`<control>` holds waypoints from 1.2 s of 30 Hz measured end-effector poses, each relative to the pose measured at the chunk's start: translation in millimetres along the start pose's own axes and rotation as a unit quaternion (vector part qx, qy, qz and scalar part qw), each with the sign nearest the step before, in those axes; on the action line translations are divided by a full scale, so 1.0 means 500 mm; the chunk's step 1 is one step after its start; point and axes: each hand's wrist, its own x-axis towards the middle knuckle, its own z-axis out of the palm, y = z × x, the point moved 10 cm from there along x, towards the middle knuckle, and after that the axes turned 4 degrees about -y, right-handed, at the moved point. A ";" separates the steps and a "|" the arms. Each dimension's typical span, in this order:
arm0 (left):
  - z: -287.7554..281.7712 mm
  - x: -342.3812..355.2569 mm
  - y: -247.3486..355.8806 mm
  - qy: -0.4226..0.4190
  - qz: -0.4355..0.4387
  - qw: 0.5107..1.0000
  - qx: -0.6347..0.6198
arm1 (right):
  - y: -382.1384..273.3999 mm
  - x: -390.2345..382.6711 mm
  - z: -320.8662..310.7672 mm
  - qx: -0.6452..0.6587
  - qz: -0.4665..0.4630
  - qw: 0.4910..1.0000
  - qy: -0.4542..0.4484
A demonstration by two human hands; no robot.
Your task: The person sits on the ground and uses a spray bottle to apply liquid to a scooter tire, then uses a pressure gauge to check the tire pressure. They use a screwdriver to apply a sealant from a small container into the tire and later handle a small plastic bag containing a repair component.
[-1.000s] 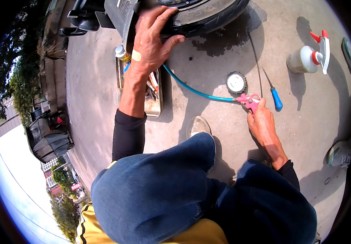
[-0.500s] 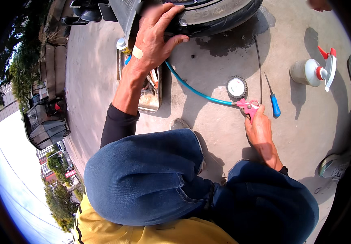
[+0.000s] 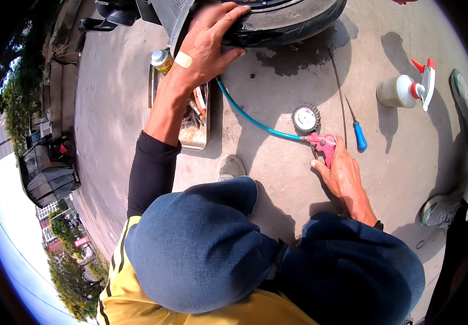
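My left hand [image 3: 204,51] lies against the black tyre [image 3: 293,24] of a wheel at the top, fingers stretched along its side and thumb spread. A beige plaster is stuck near that wrist. My right hand [image 3: 343,172] is at the pink handle of a tyre inflator gun [image 3: 323,146] low over the ground. Its fingers wrap the handle, partly hidden, while the thumb stands out to the left. A round dial gauge [image 3: 305,118] with a black ribbed rim adjoins the gun. From the gun a teal hose [image 3: 253,118] curves up behind my left wrist; its far end is hidden.
A metal tray [image 3: 195,142] with tools and a small can [image 3: 161,60] sits beneath my left forearm. Right of the gun lie a blue-handled screwdriver [image 3: 359,136] and a thin dark rod [image 3: 338,81]. A spray bottle [image 3: 399,91] and another person's shoes [image 3: 441,210] are farther right.
My right thumb has spread away from the gun's handle. My left knee has shifted, showing more of my shoe. The view has moved slightly; my left hand stays on the tyre.
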 end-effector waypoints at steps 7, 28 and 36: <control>-0.003 -0.011 -0.021 0.003 0.007 1.000 -0.021 | 0.093 -0.076 -0.146 0.219 0.060 0.950 0.214; 0.008 -0.022 -0.033 0.050 0.006 0.998 -0.031 | 0.051 0.074 -0.394 0.202 0.014 0.941 0.272; 0.018 -0.030 -0.040 0.057 -0.002 0.998 0.007 | -0.241 -0.042 -0.235 0.081 -0.044 0.996 -0.019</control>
